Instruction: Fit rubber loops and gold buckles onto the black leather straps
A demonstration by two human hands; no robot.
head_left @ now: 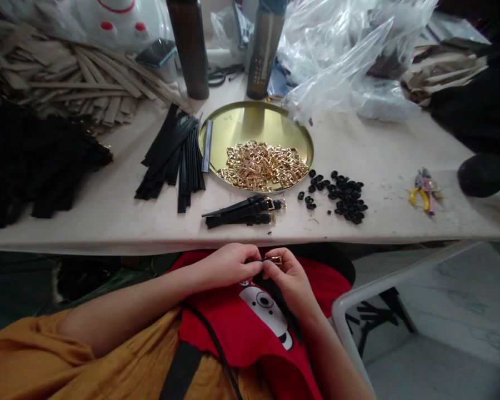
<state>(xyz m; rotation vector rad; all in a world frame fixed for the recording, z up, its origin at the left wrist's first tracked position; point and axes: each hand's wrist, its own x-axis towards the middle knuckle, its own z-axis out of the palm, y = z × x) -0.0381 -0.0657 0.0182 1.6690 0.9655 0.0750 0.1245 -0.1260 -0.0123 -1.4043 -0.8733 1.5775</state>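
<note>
A person's left hand (232, 264) and right hand (289, 279) pinched a black strap with a gold buckle (277, 259) between their fingertips, just off the near edge of a white-covered table (391, 150) and above a red cloth (216, 333). Near that edge lay a bunch of buckled straps (244, 212), with a round tray (227, 125) of loose gold buckles (264, 165) beyond it, black strips (179, 150) to the tray's left and small black loops (350, 199) to its right. Pliers (429, 194) lay farther right along the same edge.
</note>
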